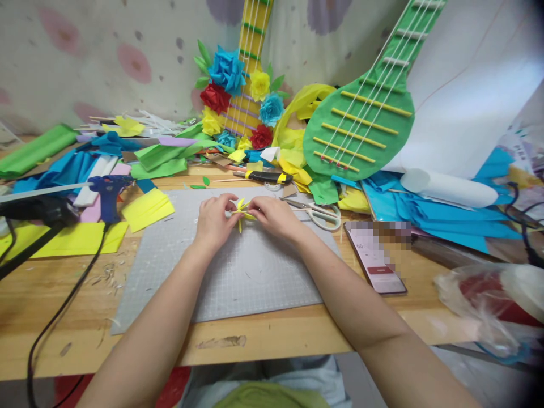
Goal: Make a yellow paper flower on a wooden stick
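Note:
Between my two hands, above the grey cutting mat (255, 277), is a small yellow paper flower (241, 211) with narrow, pointed petals spread apart. My left hand (216, 218) pinches it from the left with thumb and forefinger. From the right, the fingers of my right hand (272, 212) are closed on its petals. A pair of scissors with pale handles (325, 217) lies just right of my right hand. Behind the hands, a black and yellow utility knife (272, 177) rests at the back of the mat.
A blue glue gun (106, 195) with its cord stands at left, near yellow paper sheets (148, 208). A phone (376, 258) lies to the right. A green paper instrument (361, 127) and a yellow one with paper flowers (244, 107) lean behind crumpled coloured paper.

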`<state>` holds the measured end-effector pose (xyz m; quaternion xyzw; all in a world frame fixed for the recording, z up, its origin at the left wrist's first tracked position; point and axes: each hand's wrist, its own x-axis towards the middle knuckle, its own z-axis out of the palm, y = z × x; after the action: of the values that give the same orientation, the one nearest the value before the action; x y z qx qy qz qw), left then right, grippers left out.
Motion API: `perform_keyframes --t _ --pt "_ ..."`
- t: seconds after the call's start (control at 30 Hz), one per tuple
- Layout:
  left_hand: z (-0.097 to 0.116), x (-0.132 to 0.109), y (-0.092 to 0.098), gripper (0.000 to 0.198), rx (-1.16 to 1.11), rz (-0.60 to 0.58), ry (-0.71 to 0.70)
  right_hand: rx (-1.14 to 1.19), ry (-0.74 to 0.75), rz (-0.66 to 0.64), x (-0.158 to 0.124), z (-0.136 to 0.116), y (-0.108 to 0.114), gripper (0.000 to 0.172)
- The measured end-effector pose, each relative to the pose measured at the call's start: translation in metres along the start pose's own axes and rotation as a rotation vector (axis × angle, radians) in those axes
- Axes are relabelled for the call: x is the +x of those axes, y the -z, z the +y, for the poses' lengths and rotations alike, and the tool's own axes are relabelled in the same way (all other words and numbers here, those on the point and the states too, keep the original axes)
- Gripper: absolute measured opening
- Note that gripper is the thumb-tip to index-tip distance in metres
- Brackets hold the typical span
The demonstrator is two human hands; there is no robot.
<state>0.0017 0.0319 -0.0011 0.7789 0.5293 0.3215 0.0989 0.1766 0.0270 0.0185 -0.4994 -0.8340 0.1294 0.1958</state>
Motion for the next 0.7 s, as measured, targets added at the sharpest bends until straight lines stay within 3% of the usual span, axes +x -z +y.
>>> perform_keyframes --t 0.2,0.3,0.47,0.7 --pt "0.002 -0.001 0.000 0.019 0.034 0.010 -0.037 -0.049 -0.060 0.003 0.003 -0.006 -0.006 0.029" --pt "0.005 -0.001 0.000 0.012 0.082 0.081 -0.099 -0.090 -0.125 0.034 0.005 -0.008 -0.009 0.034" --pt "0.006 -0.001 0.001 0.006 0.090 0.179 -0.148 -0.111 -0.142 0.031 0.007 -0.008 -0.010 0.034" --pt "-0.001 0.000 0.001 0.008 0.112 0.108 -0.167 -0.089 -0.032 0.045 0.002 -0.009 -0.006 0.022"
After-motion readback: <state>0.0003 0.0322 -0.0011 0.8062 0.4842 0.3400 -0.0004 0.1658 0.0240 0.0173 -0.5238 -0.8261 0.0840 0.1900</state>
